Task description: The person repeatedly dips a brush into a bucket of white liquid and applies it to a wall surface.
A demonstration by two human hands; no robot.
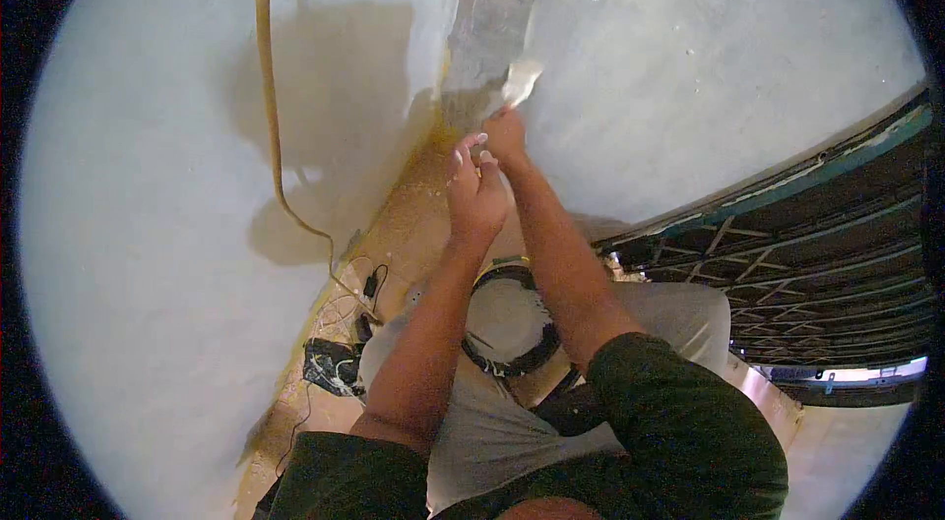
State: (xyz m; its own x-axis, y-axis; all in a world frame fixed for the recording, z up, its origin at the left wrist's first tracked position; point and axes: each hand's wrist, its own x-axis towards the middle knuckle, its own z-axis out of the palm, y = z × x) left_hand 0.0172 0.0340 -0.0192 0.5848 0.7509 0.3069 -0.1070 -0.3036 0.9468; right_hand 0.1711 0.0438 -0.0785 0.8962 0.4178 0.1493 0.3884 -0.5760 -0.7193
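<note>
My right hand [506,138] is closed around the handle of a putty knife, its blade [522,82] pale with filler and held at the wall near the corner. A grey unpainted strip [492,23] runs up the wall there. My left hand [477,193] is just beside and below the right one, palm up, its fingers curled and their tips smeared white. Whatever lies in those fingers, if anything, I cannot make out. Below my forearms, between my knees, stands a round black-rimmed bucket [507,321] with light grey filler inside.
A yellowish hose [266,77] hangs down the left wall to the floor. Cables, a black plug [371,286] and a black bag [333,365] lie at the wall's foot. A dark folding metal gate [787,264] stands on the right.
</note>
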